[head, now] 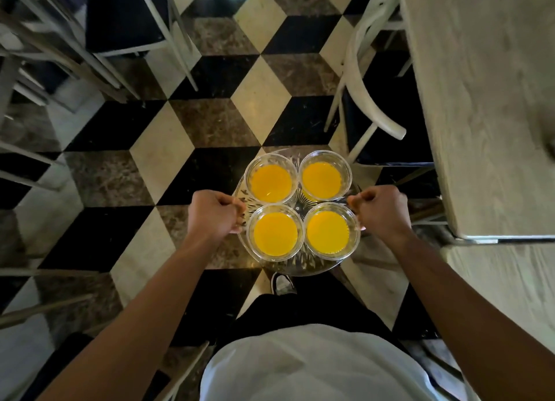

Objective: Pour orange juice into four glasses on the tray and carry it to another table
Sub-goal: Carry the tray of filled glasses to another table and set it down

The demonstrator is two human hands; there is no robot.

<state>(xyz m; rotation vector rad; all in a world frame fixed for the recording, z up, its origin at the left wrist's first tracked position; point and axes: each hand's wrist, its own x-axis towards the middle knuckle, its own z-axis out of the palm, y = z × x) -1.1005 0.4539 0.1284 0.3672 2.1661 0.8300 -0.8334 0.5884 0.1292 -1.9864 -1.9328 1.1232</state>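
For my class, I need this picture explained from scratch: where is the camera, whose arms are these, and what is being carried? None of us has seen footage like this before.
There is one picture, taken by a wide-angle camera worn on a person's head, looking forward and down. That is why you see the person's own arms reaching away from you, with their white shirt at the bottom edge.

The left hand and the right hand are closed on opposite edges of a clear glass tray. The tray is held in the air over a chequered floor, not resting on anything. On it stand four glasses in two rows of two, each with orange juice in it.

A pale wooden table runs along the right side, with a white chair beside it. More chairs stand at the upper left.
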